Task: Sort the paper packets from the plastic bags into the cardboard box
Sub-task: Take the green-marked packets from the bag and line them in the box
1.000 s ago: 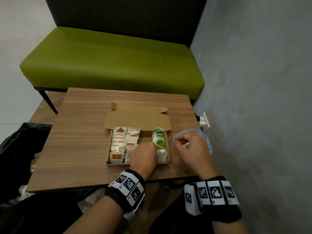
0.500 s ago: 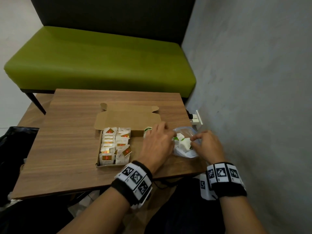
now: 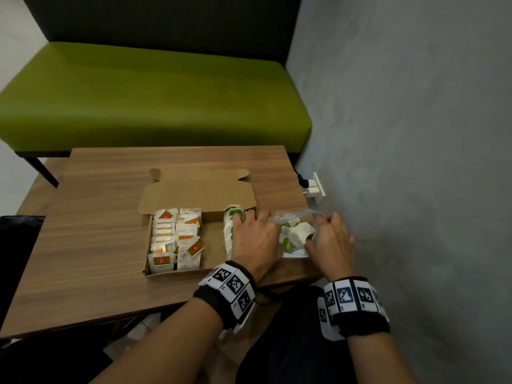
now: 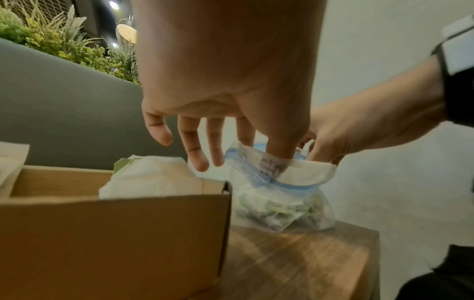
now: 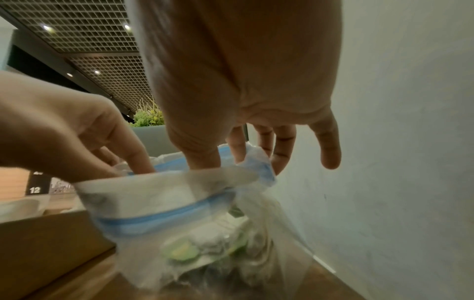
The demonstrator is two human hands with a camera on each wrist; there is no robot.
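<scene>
Plastic bag (image 3: 297, 234) right of centre, beside cardboard box (image 3: 177, 271), mouth upward. Left hand (image 3: 256, 239) thumb dipped inside, fingers loose; right hand (image 3: 331, 242) pinching far rim.

Both hands are at the plastic bag (image 3: 297, 217) on the counter (image 3: 91, 245). The left hand (image 3: 256, 241) reaches into it beside the cardboard box (image 3: 194, 195); the right hand (image 3: 331, 245) holds its edge.
</scene>
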